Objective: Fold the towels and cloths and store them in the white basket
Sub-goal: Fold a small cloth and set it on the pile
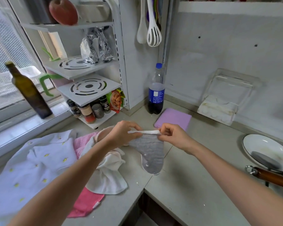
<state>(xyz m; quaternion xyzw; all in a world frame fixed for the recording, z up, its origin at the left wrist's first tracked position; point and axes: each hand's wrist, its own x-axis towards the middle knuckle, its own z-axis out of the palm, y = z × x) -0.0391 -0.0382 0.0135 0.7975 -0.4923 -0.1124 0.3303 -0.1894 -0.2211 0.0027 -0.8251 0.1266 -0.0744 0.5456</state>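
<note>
A small grey cloth (151,152) with a white top edge hangs above the counter, held up by both hands. My left hand (122,133) pinches its upper left corner and my right hand (173,136) pinches its upper right corner. Under my left forearm lies a heap of cloths: a white towel (108,178), a pink cloth (87,204), and a large white cloth with yellow prints (33,167). A folded lilac cloth (173,119) lies flat behind my hands. A white mesh basket (2,84) stands at the far left beyond the window screen.
A dark olive oil bottle (29,92) stands on the sill. A white shelf rack (88,88) holds spice jars, with a cola bottle (155,93) beside it. A white plate (266,150), a wooden handle (274,176) and a clear plastic box (222,101) are at the right.
</note>
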